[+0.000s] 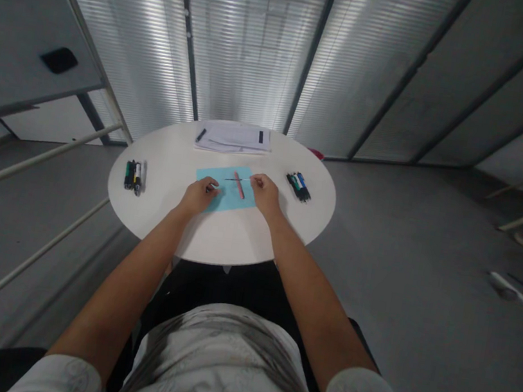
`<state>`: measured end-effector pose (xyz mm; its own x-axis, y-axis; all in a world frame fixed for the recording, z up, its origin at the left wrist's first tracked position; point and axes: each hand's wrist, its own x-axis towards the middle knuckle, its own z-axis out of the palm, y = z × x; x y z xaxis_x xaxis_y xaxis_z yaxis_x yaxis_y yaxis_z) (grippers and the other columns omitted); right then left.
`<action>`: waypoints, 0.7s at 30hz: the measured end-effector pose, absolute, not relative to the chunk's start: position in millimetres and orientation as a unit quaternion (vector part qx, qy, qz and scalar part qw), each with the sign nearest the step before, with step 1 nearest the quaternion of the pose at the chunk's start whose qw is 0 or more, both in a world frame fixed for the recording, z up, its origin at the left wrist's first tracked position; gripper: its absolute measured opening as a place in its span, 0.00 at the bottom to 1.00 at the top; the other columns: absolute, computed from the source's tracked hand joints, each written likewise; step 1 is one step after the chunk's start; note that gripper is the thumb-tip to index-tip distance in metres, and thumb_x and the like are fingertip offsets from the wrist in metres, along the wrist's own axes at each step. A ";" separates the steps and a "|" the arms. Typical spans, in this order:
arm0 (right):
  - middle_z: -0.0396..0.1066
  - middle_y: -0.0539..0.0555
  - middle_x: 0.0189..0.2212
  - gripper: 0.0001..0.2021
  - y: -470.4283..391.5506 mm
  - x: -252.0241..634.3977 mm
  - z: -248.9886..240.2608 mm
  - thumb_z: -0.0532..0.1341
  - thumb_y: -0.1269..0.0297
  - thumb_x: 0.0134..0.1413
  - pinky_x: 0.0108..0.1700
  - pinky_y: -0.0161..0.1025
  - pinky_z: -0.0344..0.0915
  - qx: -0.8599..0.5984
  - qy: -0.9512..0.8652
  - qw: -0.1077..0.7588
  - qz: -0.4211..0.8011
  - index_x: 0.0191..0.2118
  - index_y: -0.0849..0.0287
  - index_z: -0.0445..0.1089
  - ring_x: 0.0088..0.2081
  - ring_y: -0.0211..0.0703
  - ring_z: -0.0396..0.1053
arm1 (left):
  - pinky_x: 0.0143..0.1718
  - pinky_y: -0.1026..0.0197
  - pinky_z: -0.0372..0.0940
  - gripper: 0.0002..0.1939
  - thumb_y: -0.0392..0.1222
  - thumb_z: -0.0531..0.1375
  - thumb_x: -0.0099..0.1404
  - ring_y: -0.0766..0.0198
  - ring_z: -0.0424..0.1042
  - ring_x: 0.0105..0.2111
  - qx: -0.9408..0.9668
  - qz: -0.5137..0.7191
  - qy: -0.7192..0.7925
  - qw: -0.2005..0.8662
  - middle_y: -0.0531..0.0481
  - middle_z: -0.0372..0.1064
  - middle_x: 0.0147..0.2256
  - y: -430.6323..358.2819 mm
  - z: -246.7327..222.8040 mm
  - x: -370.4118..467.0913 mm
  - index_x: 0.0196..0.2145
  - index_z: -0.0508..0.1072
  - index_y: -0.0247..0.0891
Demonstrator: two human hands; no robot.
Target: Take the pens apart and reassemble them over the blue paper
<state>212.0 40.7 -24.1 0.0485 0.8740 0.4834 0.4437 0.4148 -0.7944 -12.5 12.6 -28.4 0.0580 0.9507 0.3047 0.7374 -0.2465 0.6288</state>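
Blue sheet (226,204); pink stick (241,192) on it, slender rod (231,180) across.
Right hand (265,194), sheet's right edge: fingertips pinching rod; a low sweep could roll the stick. Left hand (198,195), sheet's left edge: fingers curled, dark item (211,187) indistinct, grip uncertain.

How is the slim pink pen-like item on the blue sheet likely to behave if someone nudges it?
The pink item would probably roll if pushed sideways, since it looks long and narrow. It is likely light and stiff, being slim and straight. The blue sheet beneath looks flat, so it probably wouldn't stop a roll.
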 end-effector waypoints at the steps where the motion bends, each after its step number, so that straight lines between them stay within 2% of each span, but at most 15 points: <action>1: 0.73 0.51 0.33 0.08 38.6 210.9 -23.2 0.55 0.62 0.55 0.44 0.40 0.64 -0.490 -0.668 0.523 0.201 0.35 0.57 0.70 0.36 0.40 0.69 | 0.37 0.62 0.63 0.14 0.47 0.59 0.60 0.64 0.70 0.33 0.706 0.343 0.600 0.155 0.49 0.74 0.34 11.4 -27.2 -11.6 0.43 0.71 0.40; 9: 0.74 0.50 0.32 0.09 33.5 205.7 -19.5 0.57 0.61 0.54 0.43 0.40 0.68 -0.446 -0.656 0.558 0.242 0.37 0.56 0.73 0.34 0.38 0.70 | 0.34 0.61 0.60 0.11 0.50 0.58 0.61 0.62 0.68 0.31 0.716 0.316 0.611 0.119 0.50 0.71 0.30 7.9 -22.9 -9.2 0.34 0.69 0.41; 14: 0.76 0.51 0.33 0.12 38.2 205.3 -21.4 0.59 0.58 0.52 0.42 0.40 0.69 -0.456 -0.627 0.556 0.299 0.38 0.58 0.75 0.35 0.40 0.72 | 0.35 0.61 0.61 0.09 0.48 0.58 0.61 0.62 0.69 0.32 0.721 0.309 0.609 0.114 0.49 0.72 0.32 10.7 -26.4 -11.5 0.35 0.71 0.41; 18: 0.77 0.54 0.39 0.11 35.7 205.1 -22.7 0.59 0.62 0.55 0.48 0.40 0.66 -0.447 -0.686 0.520 0.242 0.40 0.57 0.77 0.40 0.41 0.73 | 0.37 0.61 0.63 0.09 0.45 0.58 0.60 0.61 0.71 0.33 0.725 0.324 0.596 0.117 0.47 0.74 0.34 12.6 -28.7 -11.9 0.37 0.73 0.40; 21: 0.77 0.53 0.40 0.11 31.2 205.2 -22.5 0.57 0.65 0.58 0.47 0.38 0.64 -0.433 -0.758 0.455 0.177 0.40 0.55 0.77 0.42 0.41 0.72 | 0.40 0.60 0.64 0.12 0.44 0.58 0.60 0.61 0.71 0.34 0.729 0.328 0.588 0.122 0.46 0.76 0.38 12.5 -28.6 -11.4 0.40 0.75 0.40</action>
